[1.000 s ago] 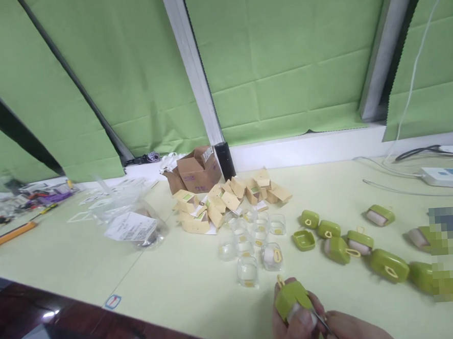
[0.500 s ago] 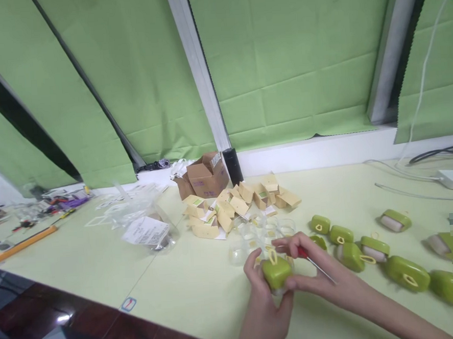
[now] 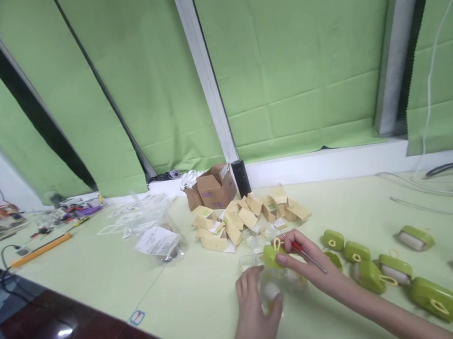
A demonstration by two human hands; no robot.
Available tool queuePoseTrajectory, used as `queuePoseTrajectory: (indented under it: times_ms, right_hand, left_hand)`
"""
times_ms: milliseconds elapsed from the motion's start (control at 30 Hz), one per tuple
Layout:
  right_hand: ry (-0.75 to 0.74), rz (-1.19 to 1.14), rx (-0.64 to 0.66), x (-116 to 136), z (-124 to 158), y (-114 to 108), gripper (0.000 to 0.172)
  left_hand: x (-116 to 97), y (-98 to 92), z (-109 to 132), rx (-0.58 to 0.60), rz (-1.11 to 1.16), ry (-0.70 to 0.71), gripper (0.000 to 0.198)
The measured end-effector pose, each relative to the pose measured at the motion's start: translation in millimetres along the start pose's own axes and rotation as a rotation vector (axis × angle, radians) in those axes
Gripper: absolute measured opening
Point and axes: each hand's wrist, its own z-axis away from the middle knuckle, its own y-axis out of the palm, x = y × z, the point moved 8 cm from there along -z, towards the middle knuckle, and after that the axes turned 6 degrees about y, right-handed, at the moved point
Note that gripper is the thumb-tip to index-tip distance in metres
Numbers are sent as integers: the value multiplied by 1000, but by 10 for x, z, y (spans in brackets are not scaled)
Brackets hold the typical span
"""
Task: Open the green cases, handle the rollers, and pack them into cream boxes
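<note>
**Green cap (image 3: 271, 258) above, clear cup (image 3: 271, 290) below**

Right of the frame's lower centre, the right hand (image 3: 304, 252) pinches the cap between thumb and fingers, a red-handled screwdriver (image 3: 297, 246) tucked alongside, slanting down rightward. Just below, the left hand (image 3: 254, 308) curls around the cup; whether cap and cup touch, I cannot tell.

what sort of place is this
Probably a workroom or small assembly space: a long table carries several green cases and a pile of small cartons, and the right hand holds a red-handled tool.
</note>
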Motion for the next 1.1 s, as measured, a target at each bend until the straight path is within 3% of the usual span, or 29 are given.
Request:
queuePoseTrajectory:
  times_ms: [67, 133, 233, 300, 400, 600, 800, 1000, 1100]
  right_hand:
    - [-7, -33, 22, -8, 23, 88, 21]
    - [-36, -17, 37, 8, 46, 143, 20]
    - [-52, 55, 55, 33, 54, 149, 19]
    - [-45, 63, 48, 49, 46, 104, 17]
    - [-79, 57, 34, 92, 45, 48, 18]
    - [-141, 106, 67, 92, 87, 90, 25]
    - [-134, 119, 138, 140, 83, 158, 24]
    - [4, -57, 228, 39, 98, 202, 26]
    - [-19, 68, 155, 35, 146, 21, 33]
  left_hand:
    - [-38, -18, -4, -108, 114, -33, 26]
    - [-37, 19, -21, -170, 368, -116, 26]
    - [-32, 119, -43, -208, 719, -228, 34]
    - [-41, 159, -48, -212, 798, -260, 33]
    - [-66, 189, -49, -210, 844, -270, 30]
    - [-54, 305, -40, -87, 889, -357, 28]
    - [48, 279, -32, -149, 953, -409, 29]
    - [-42, 200, -133, -137, 880, -320, 30]
    - [-109, 116, -152, -135, 722, -217, 25]
